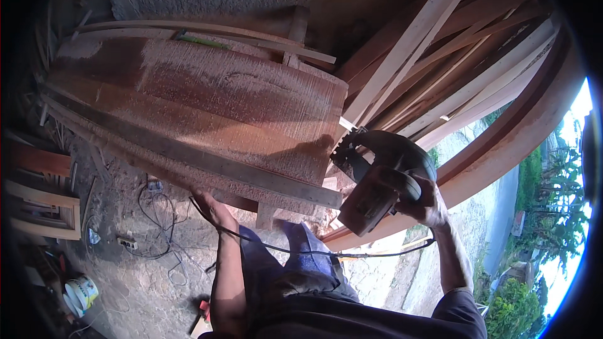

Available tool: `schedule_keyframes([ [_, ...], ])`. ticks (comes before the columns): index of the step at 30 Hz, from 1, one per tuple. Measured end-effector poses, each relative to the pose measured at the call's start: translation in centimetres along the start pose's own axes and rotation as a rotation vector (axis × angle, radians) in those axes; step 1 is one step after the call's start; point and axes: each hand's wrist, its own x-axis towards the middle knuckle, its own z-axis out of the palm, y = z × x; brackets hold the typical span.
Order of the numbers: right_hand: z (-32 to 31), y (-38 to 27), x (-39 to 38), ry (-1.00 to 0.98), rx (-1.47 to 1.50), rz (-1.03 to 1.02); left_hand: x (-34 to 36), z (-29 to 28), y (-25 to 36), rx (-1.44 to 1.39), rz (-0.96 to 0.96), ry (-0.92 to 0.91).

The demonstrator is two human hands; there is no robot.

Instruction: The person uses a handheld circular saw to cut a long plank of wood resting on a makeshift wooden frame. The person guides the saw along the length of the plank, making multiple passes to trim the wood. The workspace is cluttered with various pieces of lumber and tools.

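Observation:
A dark circular saw is held up off the right end of the workbench, with its toothed blade showing on the left side. My right hand is closed round the saw's handle. A black power cord hangs from near my right wrist across my body to my left wrist. At the near edge of the bench is my left hand, against the long board's underside edge; its fingers are partly hidden and too dark to read. Wide reddish wooden boards lie on the bench, dusted with sawdust.
A narrow plank runs along the bench's near side. Long timbers lean at the upper right, beside a large curved wooden piece. Cables and a power socket lie on the dirt floor. A white bucket stands lower left.

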Motion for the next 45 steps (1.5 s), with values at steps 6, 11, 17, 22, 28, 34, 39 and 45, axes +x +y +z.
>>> schedule_keyframes([
  [6,-0.9,3.8,-0.4,-0.056,-0.055,-0.059,-3.1,4.3,-1.6,0.19,0.157,-0.034],
  [11,-0.8,6.7,-0.3,-0.045,0.098,-0.116,-5.4,6.1,2.3,0.268,0.342,-0.031],
  [17,-0.8,10.3,-0.7,0.007,0.047,-0.039,-5.9,7.2,0.4,0.105,0.151,-0.069],
  [22,0.8,14.7,-2.3,0.072,0.042,0.026,-5.7,7.0,0.0,0.309,0.236,-0.002],
  [28,-1.2,13.0,0.4,-0.047,0.153,-0.03,-4.3,6.2,-1.1,0.147,0.113,0.034],
  [34,-2.5,10.0,0.7,-0.164,-0.027,-0.156,-1.2,6.2,2.1,-0.174,0.097,0.072],
  [39,-1.7,7.6,2.5,-0.232,-0.147,-0.36,0.7,7.3,1.6,-0.258,0.19,0.085],
  [45,-0.4,4.5,4.4,-0.425,-0.021,-0.335,1.1,7.0,0.5,-0.056,0.253,0.168],
])
